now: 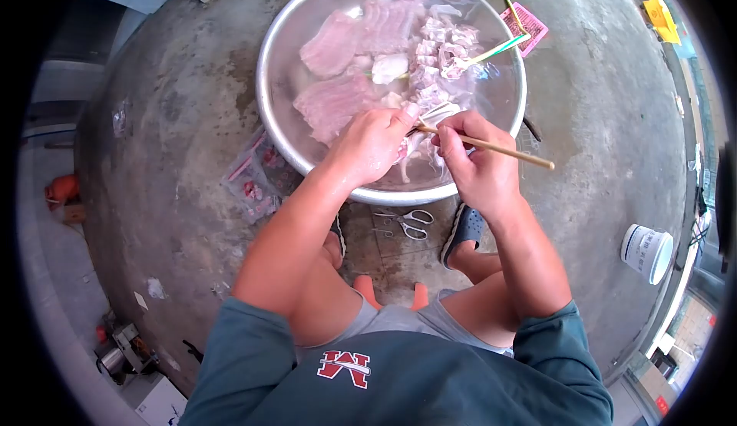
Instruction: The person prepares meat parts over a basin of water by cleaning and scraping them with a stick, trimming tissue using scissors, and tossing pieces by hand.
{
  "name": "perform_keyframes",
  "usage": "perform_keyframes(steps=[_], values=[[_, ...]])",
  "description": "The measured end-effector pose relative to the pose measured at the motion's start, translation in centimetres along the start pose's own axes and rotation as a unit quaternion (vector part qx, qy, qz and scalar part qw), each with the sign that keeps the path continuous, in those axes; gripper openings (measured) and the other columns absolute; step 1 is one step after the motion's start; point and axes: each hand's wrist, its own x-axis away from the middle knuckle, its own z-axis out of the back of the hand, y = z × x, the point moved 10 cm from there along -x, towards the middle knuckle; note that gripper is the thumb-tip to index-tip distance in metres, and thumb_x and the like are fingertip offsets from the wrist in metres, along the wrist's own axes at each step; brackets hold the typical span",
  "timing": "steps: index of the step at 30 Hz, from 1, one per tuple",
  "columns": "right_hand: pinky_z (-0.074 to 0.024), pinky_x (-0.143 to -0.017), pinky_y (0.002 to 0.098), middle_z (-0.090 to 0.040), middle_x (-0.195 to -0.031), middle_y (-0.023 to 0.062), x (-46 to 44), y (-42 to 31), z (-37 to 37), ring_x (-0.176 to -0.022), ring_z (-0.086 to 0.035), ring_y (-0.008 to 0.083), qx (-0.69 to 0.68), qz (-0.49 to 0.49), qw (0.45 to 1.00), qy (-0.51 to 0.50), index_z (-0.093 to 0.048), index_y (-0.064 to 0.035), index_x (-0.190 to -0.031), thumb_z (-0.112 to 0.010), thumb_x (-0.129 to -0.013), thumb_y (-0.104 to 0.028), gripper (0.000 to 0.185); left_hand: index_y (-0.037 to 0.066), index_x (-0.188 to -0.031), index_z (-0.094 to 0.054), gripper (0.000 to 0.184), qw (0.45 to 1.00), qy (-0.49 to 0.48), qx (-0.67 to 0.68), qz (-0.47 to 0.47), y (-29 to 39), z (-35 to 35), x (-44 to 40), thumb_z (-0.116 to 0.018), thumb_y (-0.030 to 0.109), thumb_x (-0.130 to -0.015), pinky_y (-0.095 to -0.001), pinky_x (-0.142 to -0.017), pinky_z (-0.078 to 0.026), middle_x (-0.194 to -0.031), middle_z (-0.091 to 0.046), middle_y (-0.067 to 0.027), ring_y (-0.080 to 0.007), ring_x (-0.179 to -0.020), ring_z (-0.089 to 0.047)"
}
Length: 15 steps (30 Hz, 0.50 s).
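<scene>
A large metal basin (270,123) of water stands in front of me. In it lie broad pale-pink slabs of meat (334,42) and a heap of smaller bony pieces (426,65). Over the near side of the basin, my left hand (368,143) is closed on a pale piece of meat (415,143), mostly hidden by the fingers. My right hand (485,159) pinches a thin wooden stick (516,152), its free end pointing right. The stick's other end touches or sits close against the meat at my left fingertips; its tip is hard to make out.
A hose (495,47) hangs over the basin's right rim, beside a pink basket (524,28). Scissors (407,222) lie on the floor between my feet. A plastic bag with red scraps (257,184) is left of the basin. A white bucket (646,252) lies at far right.
</scene>
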Motion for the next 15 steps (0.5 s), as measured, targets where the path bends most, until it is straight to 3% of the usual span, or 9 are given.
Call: perform_keyframes(steps=[3,4,7,8,11,13,15], values=[[-0.0525,-0.064,0.0259,-0.069,-0.083,0.0100,0.2,3.5,-1.7,-0.070,-0.064,0.0124,-0.345,-0.146,0.927,0.000,-0.062,0.0024,-0.095,-0.057,-0.095,-0.007,0.011,-0.003,-0.073,-0.062,0.058,1.000,0.005,-0.021,-0.009,0.4,0.1,-0.1,-0.038,0.041,-0.103,-0.0405,-0.061,-0.045,-0.058,-0.057,-0.0112,-0.0241,-0.057,-0.057],[-0.0519,-0.062,0.0257,-0.068,-0.082,0.0097,0.1,4.2,-1.9,-0.070,-0.064,0.0122,-0.377,-0.153,0.914,-0.003,-0.062,0.0024,-0.096,-0.056,-0.096,-0.008,0.012,-0.002,-0.073,-0.062,0.059,1.000,0.002,-0.020,-0.005,0.4,0.0,-0.1,-0.038,0.042,-0.103,-0.0408,-0.061,-0.045,-0.058,-0.057,-0.0117,-0.0247,-0.058,-0.057],[-0.0510,-0.061,0.0246,-0.068,-0.081,0.0083,0.0,3.1,-1.7,-0.069,-0.063,0.0108,-0.187,-0.098,0.977,-0.004,-0.062,0.0025,-0.095,-0.057,-0.096,-0.010,0.013,-0.003,-0.073,-0.062,0.059,1.000,-0.007,-0.025,-0.010,0.0,-0.1,0.0,-0.038,0.042,-0.103,-0.0410,-0.062,-0.045,-0.059,-0.057,-0.0123,-0.0253,-0.058,-0.057],[-0.0503,-0.061,0.0238,-0.068,-0.080,0.0068,0.1,1.8,-0.2,-0.068,-0.062,0.0093,-0.053,-0.051,0.997,0.020,-0.063,0.0027,-0.093,-0.058,-0.096,-0.010,0.014,-0.003,-0.073,-0.062,0.058,0.999,-0.012,-0.029,-0.014,0.0,-0.3,0.1,-0.039,0.041,-0.103,-0.0410,-0.062,-0.045,-0.059,-0.057,-0.0124,-0.0253,-0.058,-0.057],[-0.0497,-0.060,0.0228,-0.068,-0.079,0.0059,0.4,0.2,0.4,-0.067,-0.061,0.0085,0.036,-0.001,0.999,0.019,-0.063,0.0027,-0.092,-0.058,-0.096,-0.011,0.015,-0.003,-0.074,-0.061,0.058,0.999,-0.023,-0.024,-0.014,0.5,-0.3,0.4,-0.038,0.041,-0.103,-0.0411,-0.062,-0.045,-0.059,-0.057,-0.0119,-0.0254,-0.058,-0.057],[-0.0499,-0.060,0.0230,-0.068,-0.080,0.0067,0.3,2.3,-0.5,-0.068,-0.062,0.0092,-0.169,-0.097,0.981,0.002,-0.063,0.0022,-0.092,-0.057,-0.096,-0.012,0.016,-0.003,-0.076,-0.062,0.057,1.000,-0.019,-0.018,-0.009,0.0,-0.1,-0.1,-0.038,0.041,-0.104,-0.0411,-0.062,-0.045,-0.059,-0.057,-0.0114,-0.0254,-0.058,-0.056],[-0.0502,-0.060,0.0231,-0.068,-0.081,0.0073,0.2,3.8,-1.8,-0.068,-0.062,0.0094,-0.370,-0.155,0.916,-0.012,-0.063,0.0021,-0.092,-0.057,-0.097,-0.012,0.016,-0.003,-0.076,-0.062,0.056,1.000,-0.019,-0.016,-0.006,-0.2,-0.2,-0.1,-0.038,0.040,-0.104,-0.0413,-0.062,-0.045,-0.059,-0.056,-0.0112,-0.0257,-0.058,-0.056]])
